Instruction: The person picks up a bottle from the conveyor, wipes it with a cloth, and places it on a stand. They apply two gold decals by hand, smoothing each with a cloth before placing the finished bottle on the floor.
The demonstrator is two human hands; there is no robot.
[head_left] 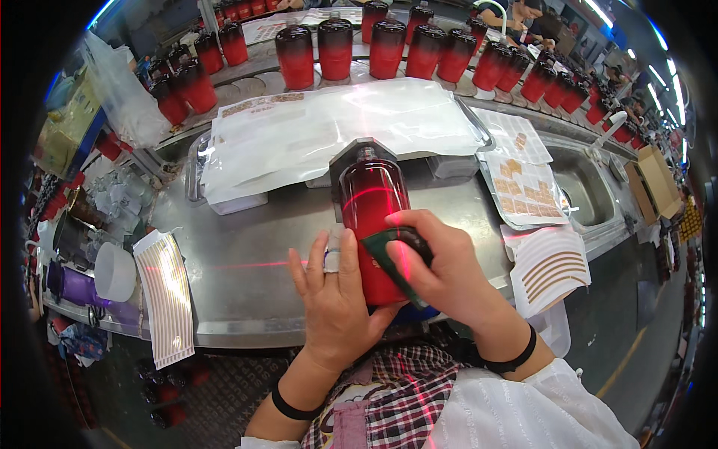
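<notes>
A glossy bottle [374,196], black at the shoulder and fading to red, lies in front of me with its neck in a dark holder [345,157]. My left hand [336,307] holds its lower end, fingers along the left side and thumb at the base. White wrapping covers part of one left finger. In my right hand [443,263] is a dark green, flat scraper-like pad [396,258], pinched between thumb and fingers and pressed to the bottle's right side. Red laser lines cross the bottle and my right hand. The pad hides part of the bottle's front.
White sheets [336,127] cover a raised tray beyond the bottle. Sheets of gold decals [523,187] lie at right, curved-strip sheets [550,269] below them. A striped sheet [163,292] overhangs the left edge. Red-black bottles [389,46] line the back conveyor; a sink [583,191] stands right.
</notes>
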